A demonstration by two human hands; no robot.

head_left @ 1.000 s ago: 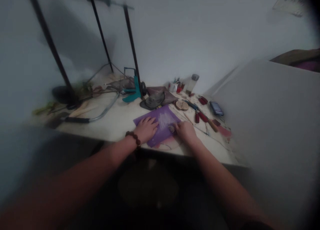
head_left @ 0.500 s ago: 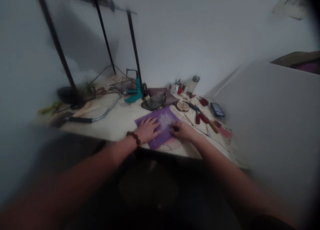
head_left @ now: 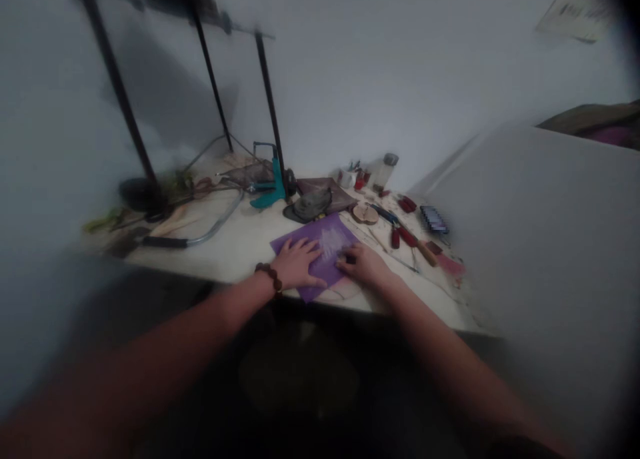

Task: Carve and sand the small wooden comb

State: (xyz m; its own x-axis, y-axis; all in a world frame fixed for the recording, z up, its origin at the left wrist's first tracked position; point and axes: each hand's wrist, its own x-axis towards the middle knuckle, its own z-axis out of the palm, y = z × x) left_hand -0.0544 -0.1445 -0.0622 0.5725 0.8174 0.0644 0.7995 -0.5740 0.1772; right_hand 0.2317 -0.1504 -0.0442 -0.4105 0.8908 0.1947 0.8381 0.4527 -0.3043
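Note:
A purple sheet (head_left: 295,233), which looks like sandpaper, lies on the table near its front edge, with a whitish scuffed patch (head_left: 332,241) in its middle. My left hand (head_left: 299,263) rests flat on the sheet's left part, fingers stretched and thumb apart. Over the right part of the sheet, my right hand (head_left: 366,264) has its fingers pinched around a small dark piece (head_left: 347,258), pressed close to the surface. The kind of piece is too small and blurred to tell. A round wood slice (head_left: 365,212) lies just beyond my right hand.
Red-handled pliers (head_left: 395,238), other hand tools and a phone (head_left: 434,220) are at the right. Behind the sheet lies a dark crumpled cloth (head_left: 313,204). A teal tool (head_left: 271,192), a black-handled saw frame (head_left: 167,242) and a dark metal stand (head_left: 270,99) occupy the left.
My left thumb has spread away from the fingers and lower on the sheet. My right hand has shifted slightly left, still pinching the small dark piece.

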